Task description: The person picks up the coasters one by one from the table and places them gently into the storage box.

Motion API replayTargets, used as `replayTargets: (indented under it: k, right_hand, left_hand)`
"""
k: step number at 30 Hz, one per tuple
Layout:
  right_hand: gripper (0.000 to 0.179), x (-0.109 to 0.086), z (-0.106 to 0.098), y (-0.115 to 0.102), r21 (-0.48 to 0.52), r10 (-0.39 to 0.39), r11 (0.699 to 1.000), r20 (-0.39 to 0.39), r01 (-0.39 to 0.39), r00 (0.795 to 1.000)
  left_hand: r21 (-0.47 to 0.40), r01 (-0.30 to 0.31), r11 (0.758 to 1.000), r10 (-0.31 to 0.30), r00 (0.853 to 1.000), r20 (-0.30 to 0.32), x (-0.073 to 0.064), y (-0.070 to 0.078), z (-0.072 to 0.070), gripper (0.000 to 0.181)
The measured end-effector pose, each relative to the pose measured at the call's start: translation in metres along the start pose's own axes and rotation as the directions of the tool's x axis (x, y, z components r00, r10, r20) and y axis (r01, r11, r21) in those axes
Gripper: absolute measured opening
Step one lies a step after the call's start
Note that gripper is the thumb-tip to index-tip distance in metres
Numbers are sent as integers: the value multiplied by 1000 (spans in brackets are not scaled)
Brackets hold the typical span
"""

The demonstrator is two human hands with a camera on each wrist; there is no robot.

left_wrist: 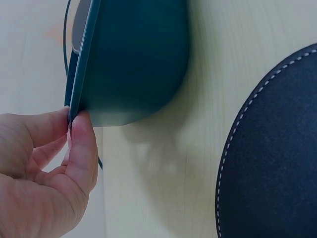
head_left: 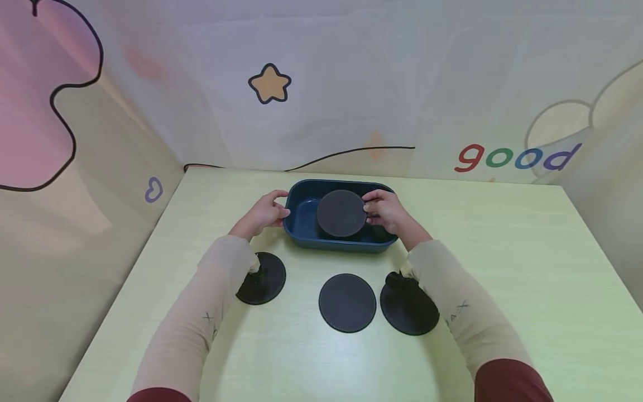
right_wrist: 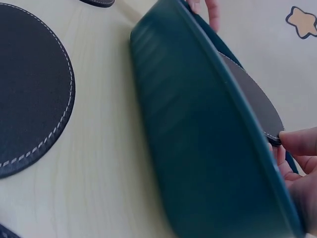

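While the left hand (head_left: pixel 263 214) pinches a smooth, round-cornered blue dish (head_left: pixel 326 244) by its rim, the right hand (head_left: pixel 388 211) pinches a round, kinda leathery, white-stitched coaster (head_left: pixel 341 213).

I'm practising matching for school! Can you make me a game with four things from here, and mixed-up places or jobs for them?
Things:
1. Dark blue, rounded-rectangular tub
2. Left grip
3. Right grip
4. Orange, black-outlined star

Clues:
A. Pinching the edge of a round, black, stitched coaster
B. On the pale backdrop
C. Between both grips
D. Pinching the tub's rim

Pairs: 1-C, 2-D, 3-A, 4-B
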State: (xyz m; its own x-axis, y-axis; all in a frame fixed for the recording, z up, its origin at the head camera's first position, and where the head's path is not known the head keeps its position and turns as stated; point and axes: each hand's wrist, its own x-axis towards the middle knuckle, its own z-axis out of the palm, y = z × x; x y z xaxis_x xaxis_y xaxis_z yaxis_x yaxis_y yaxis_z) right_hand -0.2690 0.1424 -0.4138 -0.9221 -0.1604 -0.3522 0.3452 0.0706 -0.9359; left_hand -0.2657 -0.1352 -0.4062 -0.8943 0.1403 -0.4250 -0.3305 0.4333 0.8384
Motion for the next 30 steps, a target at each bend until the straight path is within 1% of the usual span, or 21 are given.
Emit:
replayTargets:
  k: [7, 14, 17, 26, 29, 30]
  right_hand:
    - [24, 8, 6, 5, -25, 49, 998, -14, -50, 999]
    - [26, 12, 8, 8, -72, 69, 995, -14, -70, 998]
    - [26, 12, 9, 8, -99, 79, 992, -26, -81, 997]
    - [33, 11, 9, 8, -200, 139, 969, -41, -145, 989]
    - [35, 10, 8, 5, -231, 145, 961, -34, -149, 989]
    - [36, 8, 7, 4, -242, 137, 960, -27, -140, 990]
  left_hand:
    - [5, -36, 999, 36, 999, 9, 0, -1, 1, 51]
    - [14, -24, 1000, 24, 1000, -5, -2, 0, 1, 51]
    - [13, -21, 1000, 21, 1000, -7, -2, 0, 1, 51]
    - [23, -23, 999, 23, 1000, -4, -2, 0, 1, 51]
    - [25, -27, 999, 27, 1000, -3, -3, 1, 1, 51]
    - [26, -29, 999, 29, 1000, -2, -4, 1, 1, 51]
